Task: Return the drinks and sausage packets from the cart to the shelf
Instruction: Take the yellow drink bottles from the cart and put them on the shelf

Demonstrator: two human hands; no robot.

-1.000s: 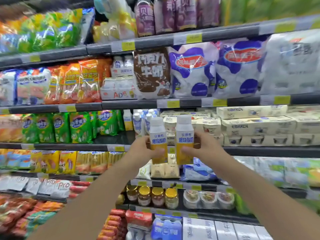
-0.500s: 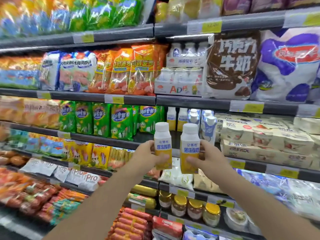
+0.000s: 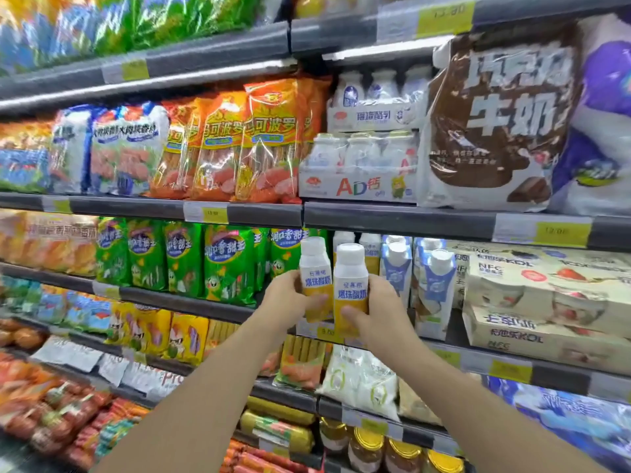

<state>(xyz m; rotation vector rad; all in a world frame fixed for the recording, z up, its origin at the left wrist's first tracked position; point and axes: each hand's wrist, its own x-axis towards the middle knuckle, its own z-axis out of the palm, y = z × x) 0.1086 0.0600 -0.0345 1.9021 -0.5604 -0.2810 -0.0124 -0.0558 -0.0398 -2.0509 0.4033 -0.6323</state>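
I hold two white-and-yellow drink bottles upright, side by side, at the front edge of the third shelf [image 3: 191, 303]. My left hand [image 3: 285, 300] grips the left bottle [image 3: 314, 268]. My right hand [image 3: 384, 308] grips the right bottle [image 3: 350, 285], which stands slightly nearer to me. Directly behind them on that shelf stand matching bottles [image 3: 370, 249]. Green sausage packets [image 3: 228, 261] fill the shelf to the left of my hands. The cart is out of view.
Blue-and-white drink cartons [image 3: 433, 285] stand right of my hands, with boxed yogurt packs [image 3: 546, 302] beyond. Orange sausage bags [image 3: 266, 141] and AD bottle packs [image 3: 358, 165] sit on the shelf above. Jars [image 3: 365, 448] and red sausages [image 3: 51, 421] lie below.
My view has shifted left and closer to the shelf. Both hands have carried the bottles forward to the shelf's front edge, and the bottles now stand closer together.
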